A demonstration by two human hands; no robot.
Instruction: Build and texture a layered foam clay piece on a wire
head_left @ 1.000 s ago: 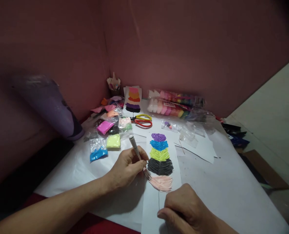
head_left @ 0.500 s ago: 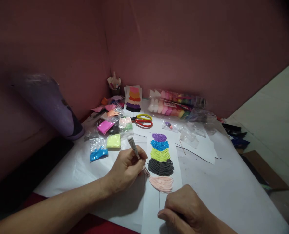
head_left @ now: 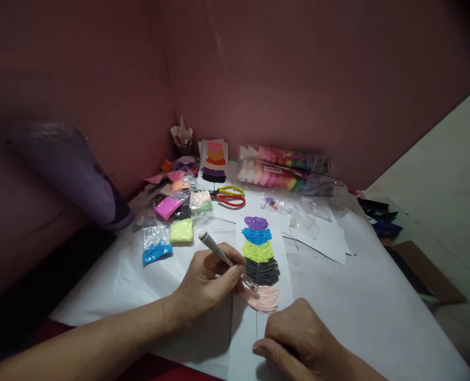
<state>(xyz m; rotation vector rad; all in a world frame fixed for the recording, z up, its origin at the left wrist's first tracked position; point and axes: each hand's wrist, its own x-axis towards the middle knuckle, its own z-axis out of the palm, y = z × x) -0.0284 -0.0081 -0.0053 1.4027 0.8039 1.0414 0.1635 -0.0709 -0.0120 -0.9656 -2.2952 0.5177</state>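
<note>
Pinching the probably light, stiff tool (head_left: 215, 247) (sensibly, nearer its tip), the left hand (head_left: 210, 282) faces the curled right hand (head_left: 296, 334).

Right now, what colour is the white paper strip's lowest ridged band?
That ridged band is pale pink; head view.

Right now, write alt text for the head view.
The left hand holds a slim tool over the pale pink band of a multicoloured layered design on white paper, with the right hand curled near the design's lower end. Bagged coloured materials lie beyond.
</note>
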